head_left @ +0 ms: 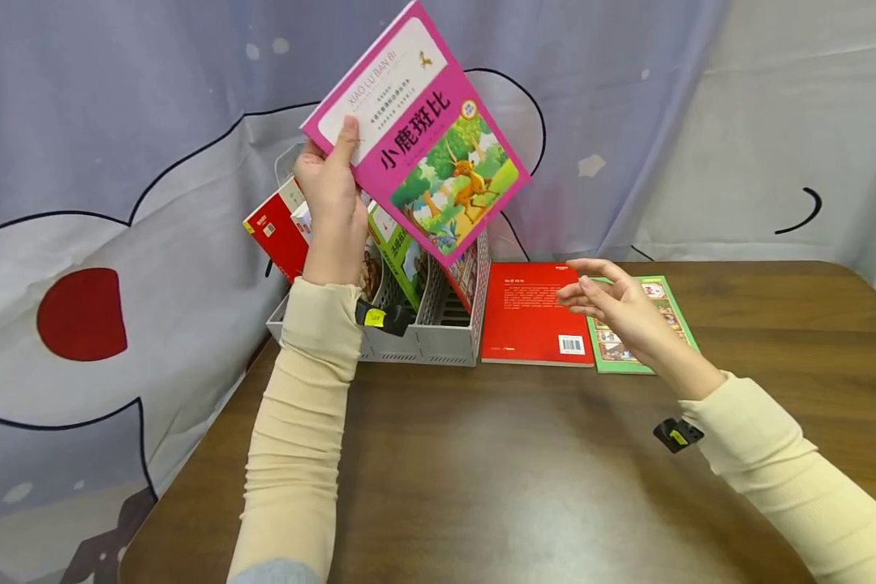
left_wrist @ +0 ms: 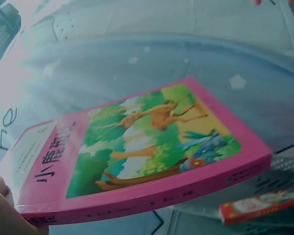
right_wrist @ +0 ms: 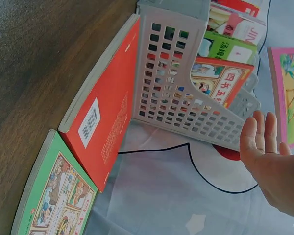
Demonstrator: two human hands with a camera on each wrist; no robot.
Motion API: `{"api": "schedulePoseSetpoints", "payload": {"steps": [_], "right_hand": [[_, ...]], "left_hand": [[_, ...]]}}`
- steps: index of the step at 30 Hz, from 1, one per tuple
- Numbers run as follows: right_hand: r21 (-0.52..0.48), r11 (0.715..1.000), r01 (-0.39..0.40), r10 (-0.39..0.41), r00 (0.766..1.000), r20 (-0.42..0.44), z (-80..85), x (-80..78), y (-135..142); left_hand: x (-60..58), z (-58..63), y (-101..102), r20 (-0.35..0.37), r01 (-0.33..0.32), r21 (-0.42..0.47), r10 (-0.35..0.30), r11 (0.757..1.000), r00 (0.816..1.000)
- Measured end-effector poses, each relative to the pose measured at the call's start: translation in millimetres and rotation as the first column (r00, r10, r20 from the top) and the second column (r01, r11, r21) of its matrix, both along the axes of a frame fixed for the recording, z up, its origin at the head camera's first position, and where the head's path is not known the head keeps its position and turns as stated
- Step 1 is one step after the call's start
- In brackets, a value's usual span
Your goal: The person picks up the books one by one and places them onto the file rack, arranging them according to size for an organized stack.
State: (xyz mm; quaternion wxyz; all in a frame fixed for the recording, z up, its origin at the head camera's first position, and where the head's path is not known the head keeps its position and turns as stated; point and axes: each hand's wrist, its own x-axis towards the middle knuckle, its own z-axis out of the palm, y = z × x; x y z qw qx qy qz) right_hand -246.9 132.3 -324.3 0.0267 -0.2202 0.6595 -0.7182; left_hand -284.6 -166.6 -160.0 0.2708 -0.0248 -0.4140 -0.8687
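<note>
A pink book (head_left: 438, 138) with a deer on its cover is held up in the air, tilted, above the grey file rack (head_left: 445, 345). My left hand (head_left: 333, 182) grips it by its upper left edge, thumb across the front cover. In the left wrist view the pink book (left_wrist: 152, 142) shows its cover and spine, with only part of the hand at the corner. My right hand (head_left: 620, 312) hovers over the red book (head_left: 529, 316) and the green book (head_left: 653, 324), fingers loosely extended and holding nothing. The right wrist view shows that hand (right_wrist: 269, 161) beside the rack.
Several books stand in the rack's slots, among them a green one (head_left: 401, 251) and a red one (head_left: 281, 231) leaning left. Behind the brown table (head_left: 555, 470) hangs a patterned curtain (head_left: 153, 81). The red and green books lie right of the rack.
</note>
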Motion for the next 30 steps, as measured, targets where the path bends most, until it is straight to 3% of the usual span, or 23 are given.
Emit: {"api": "schedulePoseSetpoints", "payload": {"steps": [5, 9, 15, 18, 24, 30], "right_hand": [[0.028, 1.0, 0.015, -0.014, 1.0, -0.009, 2.6, 2.2, 1], [0.038, 0.999, 0.027, -0.027, 1.0, -0.004, 4.1, 2.6, 1], [0.05, 0.998, 0.026, -0.027, 1.0, 0.016, 1.6, 2.0, -3], [0.043, 0.999, 0.025, -0.026, 1.0, 0.016, -0.3, 2.4, -7], [0.09, 0.995, 0.035, -0.036, 0.999, 0.008, -2.9, 4.1, -11], [0.109, 0.993, 0.037, -0.038, 0.999, 0.011, -7.7, 4.6, -12]], "left_hand": [[-4.6, 12.0, -15, -0.074, -0.099, 0.036, 0.102, 0.994, 0.992], [-3.2, 23.1, -25, -0.111, -0.193, 0.099, 0.204, 0.976, 0.973], [0.9, 43.7, -35, -0.101, -0.286, 0.212, 0.312, 0.935, 0.945], [-1.6, 47.7, -36, -0.075, -0.327, 0.185, 0.346, 0.927, 0.935], [-17.4, 36.4, -30, -0.022, -0.389, 0.028, 0.39, 0.921, 0.921], [-41.5, 8.5, -25, 0.075, -0.412, -0.05, 0.415, 0.91, 0.907]]}}
